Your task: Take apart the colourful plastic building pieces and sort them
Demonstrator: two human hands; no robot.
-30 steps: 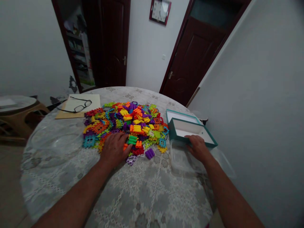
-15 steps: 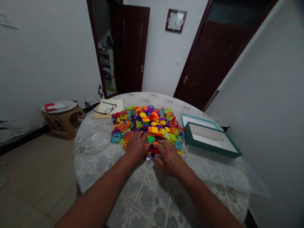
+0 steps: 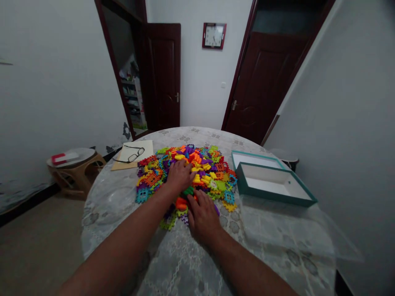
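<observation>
A heap of plastic building pieces [image 3: 152, 178] in many colours lies on the round table. My left hand [image 3: 180, 176] is over the middle of the heap, fingers reaching forward and thumb apart, close to yellow pieces [image 3: 197, 178]. Nearer to me, my right hand [image 3: 203, 213] rests palm down on the front of the heap with its fingers spread. Between the hands are a green piece [image 3: 188, 190] and an orange piece [image 3: 181, 204]. Whatever lies under my palms is hidden.
To the right stand a green-edged box [image 3: 274, 185] with a white inside and its lid [image 3: 257, 159]. Eyeglasses [image 3: 132, 157] lie on paper [image 3: 146, 149] at the left. A clear plastic lid-like thing [image 3: 115, 201] sits on the patterned tablecloth [image 3: 185, 263]. Beyond the table is a stool [image 3: 75, 176].
My left hand has moved forward over the heap, and my right hand has drawn back toward me. Some pieces now lie nearer the front. The camera view has tilted up and shifted.
</observation>
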